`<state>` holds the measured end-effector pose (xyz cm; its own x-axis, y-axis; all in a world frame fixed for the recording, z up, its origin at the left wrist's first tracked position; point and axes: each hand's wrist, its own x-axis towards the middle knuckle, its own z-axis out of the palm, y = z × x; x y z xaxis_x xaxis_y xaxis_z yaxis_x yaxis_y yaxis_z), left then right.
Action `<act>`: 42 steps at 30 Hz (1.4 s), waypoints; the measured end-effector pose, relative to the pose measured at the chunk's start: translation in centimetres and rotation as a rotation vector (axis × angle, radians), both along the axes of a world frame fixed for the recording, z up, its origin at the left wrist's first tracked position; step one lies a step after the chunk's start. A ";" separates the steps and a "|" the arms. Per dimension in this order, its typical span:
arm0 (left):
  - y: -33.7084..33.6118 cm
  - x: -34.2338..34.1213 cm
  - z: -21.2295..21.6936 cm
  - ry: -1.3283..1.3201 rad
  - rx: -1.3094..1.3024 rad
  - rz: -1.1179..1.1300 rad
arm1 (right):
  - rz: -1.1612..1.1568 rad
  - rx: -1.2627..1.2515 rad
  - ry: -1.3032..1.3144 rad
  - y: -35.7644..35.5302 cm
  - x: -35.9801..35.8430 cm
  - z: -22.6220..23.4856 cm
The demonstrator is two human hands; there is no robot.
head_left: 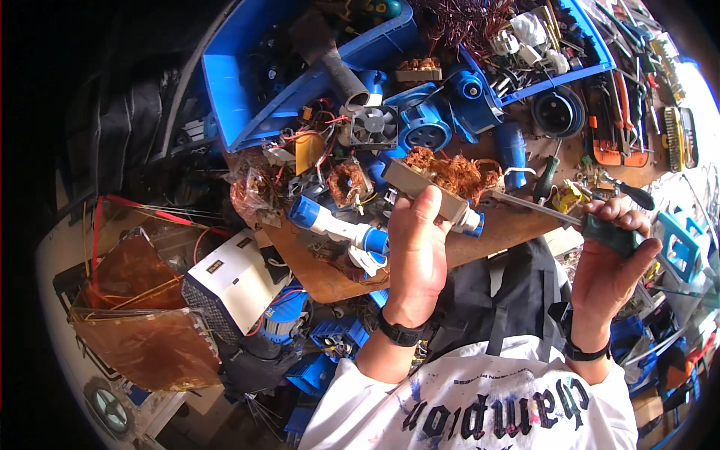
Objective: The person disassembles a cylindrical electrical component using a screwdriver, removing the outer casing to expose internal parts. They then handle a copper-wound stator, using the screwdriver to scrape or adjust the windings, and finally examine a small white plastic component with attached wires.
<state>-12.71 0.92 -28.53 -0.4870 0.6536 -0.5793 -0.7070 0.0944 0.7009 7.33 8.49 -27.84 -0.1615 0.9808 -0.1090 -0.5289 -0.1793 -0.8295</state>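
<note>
My left hand (418, 251) is closed around a tan rectangular block (405, 178), thumb on its near face. A matted tangle of copper wire (457, 177) bulges from the block's far side. In my right hand (619, 244) is a screwdriver (545, 209), its dark green handle in the palm and its shaft pointing left. The tip reaches the right end of the copper tangle; whether it goes in among the strands I cannot tell. Below the left hand's wrist side lies a blue and white industrial plug (337, 227).
Blue bins (225, 75) of scrap parts stand along the far side. A small fan (373, 126), a copper-wound ring (346, 184) and blue sockets (424, 131) crowd the wooden bench (300, 264). Hand tools (624, 112) lie at the far right; a white metal-cased box (238, 276) sits at left.
</note>
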 end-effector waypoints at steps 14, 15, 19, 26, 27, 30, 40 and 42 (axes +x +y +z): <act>-2.5 -0.7 6.4 0.358 0.192 -0.046 | 0.005 0.137 0.042 -1.5 -0.3 8.9; -2.8 -0.6 7.2 0.361 0.214 -0.054 | 0.013 0.166 0.043 -1.6 -0.4 9.8; -4.8 -0.7 10.5 0.369 0.287 -0.058 | 0.075 0.254 0.091 -2.2 -0.5 13.8; -6.7 -2.2 14.1 0.430 0.466 -0.052 | 0.129 0.355 0.272 -2.1 0.6 19.5; -6.9 -2.4 14.7 0.471 0.463 -0.065 | 0.114 0.392 0.259 -2.1 0.4 20.1; -8.1 -2.7 16.1 0.586 0.390 -0.128 | 0.168 0.463 0.232 -3.4 -1.0 21.7; -9.3 -2.9 19.5 0.904 0.523 -0.203 | 0.202 0.528 0.193 -6.5 -2.9 24.4; -9.4 -2.8 19.6 0.976 0.526 -0.212 | 0.220 0.554 0.193 -6.6 -2.9 24.7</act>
